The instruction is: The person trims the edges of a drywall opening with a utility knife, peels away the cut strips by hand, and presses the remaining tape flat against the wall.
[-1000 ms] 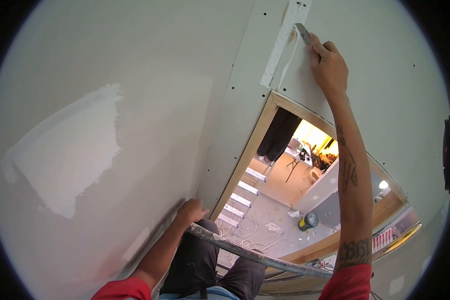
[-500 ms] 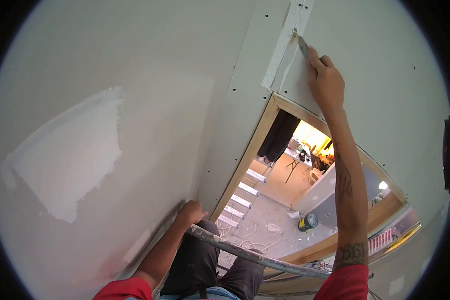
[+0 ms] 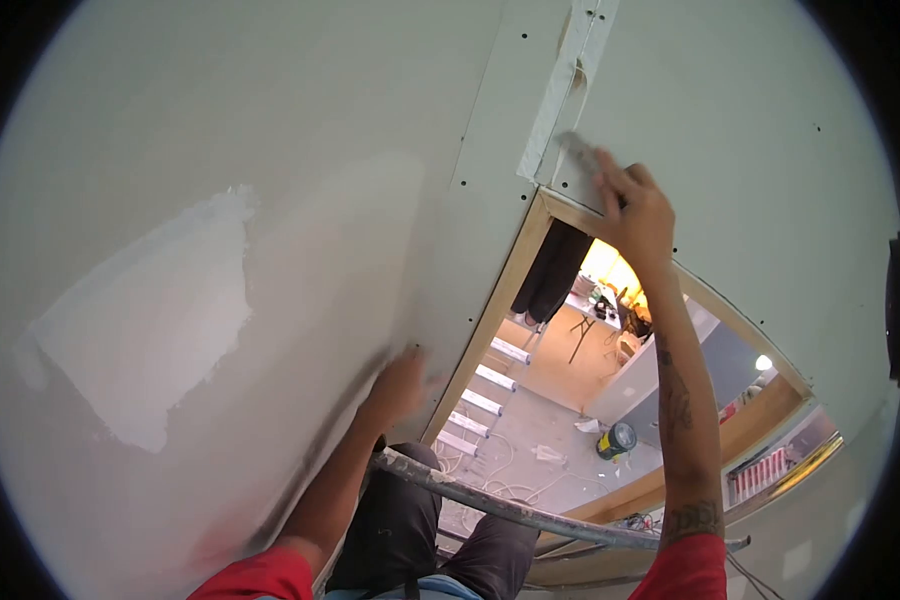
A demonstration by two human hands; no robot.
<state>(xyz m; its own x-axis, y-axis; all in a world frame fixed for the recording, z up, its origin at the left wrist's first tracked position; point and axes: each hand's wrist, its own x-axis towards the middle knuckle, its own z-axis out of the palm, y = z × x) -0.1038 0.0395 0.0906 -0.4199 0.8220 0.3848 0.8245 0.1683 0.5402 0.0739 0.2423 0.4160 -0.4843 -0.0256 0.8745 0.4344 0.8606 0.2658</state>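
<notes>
My right hand (image 3: 642,215) grips a narrow grey knife (image 3: 576,148), blurred by motion, with its tip close to the wallboard seam above the opening. A whitish tape strip (image 3: 545,135) runs along that seam, and a brownish torn spot (image 3: 579,74) shows higher up beside it. Low on the left, my left hand (image 3: 398,388) is lifted close to the wallboard (image 3: 435,290), its blurred fingers apart with nothing seen in them. Just below that hand is the end of a paint-spattered metal rail (image 3: 530,522).
A wood-framed opening (image 3: 490,345) looks down on a floor with a ladder (image 3: 490,376), a dark bucket (image 3: 617,440) and loose cords. Beyond stands a cluttered table (image 3: 598,308). White compound (image 3: 155,330) covers part of the left wall. The rail crosses before my legs.
My right hand and the knife have moved down and left along the seam, away from the torn spot. My left hand has risen from beside the rail's end, its fingers spreading.
</notes>
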